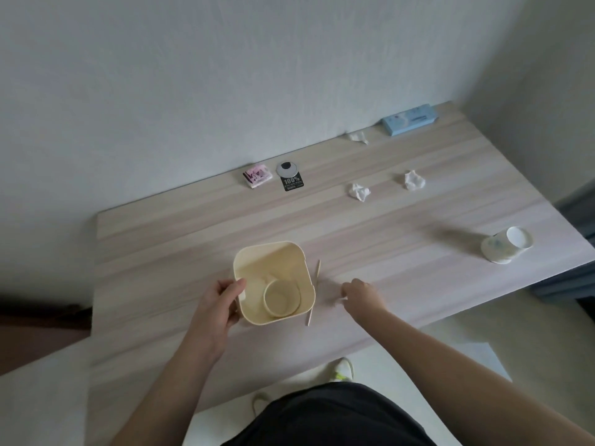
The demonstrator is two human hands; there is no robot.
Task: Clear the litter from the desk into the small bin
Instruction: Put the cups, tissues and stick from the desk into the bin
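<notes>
Matt wood-grain desk [418, 226] — smooth, seemingly plastic cream bin [291, 252] — crumpled paper tissue [358, 191]

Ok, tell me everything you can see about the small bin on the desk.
The small bin is a cream, plastic-looking tub with a squarish mouth, rounded corners and smooth walls. It stands upright and open on the desk, near its front edge. Inside lies a paper cup with something pale beside it. The left hand holds its left rim, thumb over the edge. A thin wooden stick lies close by its right side; contact cannot be told. The right hand is near, not touching it.
</notes>
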